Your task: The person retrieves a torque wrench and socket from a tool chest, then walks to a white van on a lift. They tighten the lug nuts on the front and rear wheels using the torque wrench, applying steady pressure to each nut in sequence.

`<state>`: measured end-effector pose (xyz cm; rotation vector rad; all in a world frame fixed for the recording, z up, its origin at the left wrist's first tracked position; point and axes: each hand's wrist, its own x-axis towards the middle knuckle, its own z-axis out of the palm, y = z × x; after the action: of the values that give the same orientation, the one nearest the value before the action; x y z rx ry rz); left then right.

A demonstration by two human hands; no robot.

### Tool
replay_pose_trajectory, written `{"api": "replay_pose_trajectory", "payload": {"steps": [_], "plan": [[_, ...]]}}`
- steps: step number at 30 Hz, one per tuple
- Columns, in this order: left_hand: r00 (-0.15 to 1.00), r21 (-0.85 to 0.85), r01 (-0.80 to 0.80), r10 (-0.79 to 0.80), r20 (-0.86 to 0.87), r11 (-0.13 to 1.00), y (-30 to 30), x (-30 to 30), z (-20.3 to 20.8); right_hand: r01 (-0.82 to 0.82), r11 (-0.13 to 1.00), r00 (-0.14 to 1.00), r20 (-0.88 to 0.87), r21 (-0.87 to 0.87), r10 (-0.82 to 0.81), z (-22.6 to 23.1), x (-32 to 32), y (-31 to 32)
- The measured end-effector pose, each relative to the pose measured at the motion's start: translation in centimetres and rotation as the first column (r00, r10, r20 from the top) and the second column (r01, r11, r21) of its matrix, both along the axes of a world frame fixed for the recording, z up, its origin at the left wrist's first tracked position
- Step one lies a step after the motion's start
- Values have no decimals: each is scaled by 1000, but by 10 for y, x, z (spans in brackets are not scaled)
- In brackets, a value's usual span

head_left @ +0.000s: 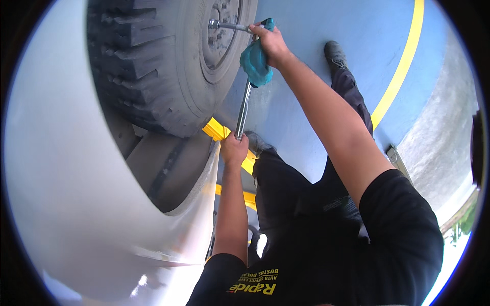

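A long-handled socket wrench (244, 109) runs from my left hand up to the wheel. My left hand (235, 149) is closed around the lower end of its shiny metal bar. At the upper end, my right hand (271, 45) grips around the wrench head, where the extension bar (234, 26) joins it. A socket (213, 24) at the tip of the extension sits against the wheel hub, over what looks like a lug nut. Soft teal material (256, 63), like a cloth or glove, hangs around the bar below my right hand. Part of the wrench head is hidden by my fingers.
The big, dusty tyre (138, 66) with chunky tread fills the upper left, under a pale vehicle body (66, 178). Yellow metal arms (217, 129) pass below the tyre beside my left hand. My shoes stand on blue floor (306, 92) with a yellow line (400, 71).
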<state>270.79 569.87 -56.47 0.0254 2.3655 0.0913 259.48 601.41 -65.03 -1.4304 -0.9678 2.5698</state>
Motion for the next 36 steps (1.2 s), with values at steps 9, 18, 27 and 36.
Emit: {"api": "replay_pose_trajectory", "payload": {"steps": [9,18,27,36], "plan": [[998,25,-31,29,64,999,9,-7,19,-22,997,1000,0,-78,22,4,-3,18],[982,-58,-102,110,151,993,46,-14,76,-61,995,998,-15,-81,60,-2,-5,22],[985,-134,-40,62,161,990,61,-38,123,57,974,994,102,-219,-35,18,-2,32],[980,-118,15,9,197,993,92,-29,113,151,978,984,121,-148,-133,-14,34,50]]}}
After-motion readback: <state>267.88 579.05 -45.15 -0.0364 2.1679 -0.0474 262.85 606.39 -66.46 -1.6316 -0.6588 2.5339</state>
